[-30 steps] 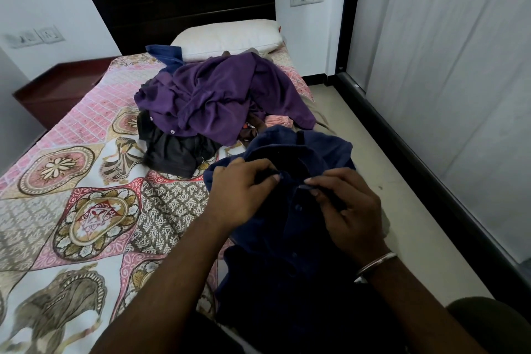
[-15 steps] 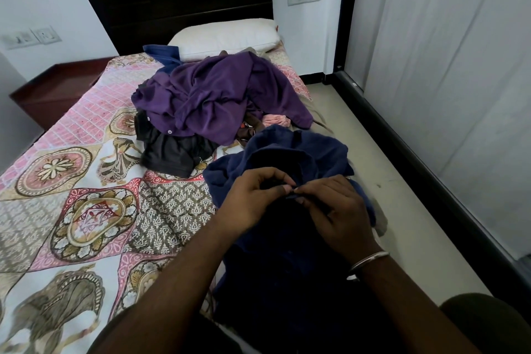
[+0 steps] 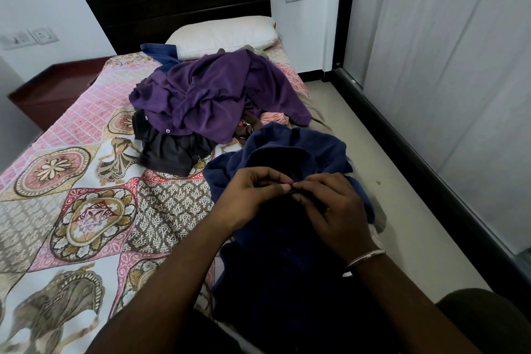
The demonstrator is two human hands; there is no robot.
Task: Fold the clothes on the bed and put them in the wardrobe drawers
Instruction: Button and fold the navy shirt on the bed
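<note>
1. The navy shirt [image 3: 275, 238] lies at the near right part of the bed [image 3: 86, 210], just in front of the pile of clothes [image 3: 212, 106]. It hangs down toward the person. It is not folded yet.

2. The left hand [image 3: 247, 198] has its fingers curled. Its thumb and first finger pinch a tiny bit of the navy shirt near the collar.

3. The right hand [image 3: 333, 210] is touching the left hand at the fingertips. Its fingers are curled too, and they pinch the same little spot. It looks like they are working on a button, but the cloth is too dark to be sure.

4. The pinch is very small. If the fingers slip, the bit of cloth could pop loose and they would have to start that part again.

5. The navy shirt sits close to the right edge of the bed. If the hands tug it that way, it could slide off onto the floor [image 3: 373, 181].

6. The top of the navy shirt is right beside the pile of clothes. If it is lifted fast, it could catch the purple shirt [image 3: 218, 95] and drag things down.

7. The navy shirt is bunched up. If it is folded like that, it would come out lumpy and might not sit well in a drawer.
</note>
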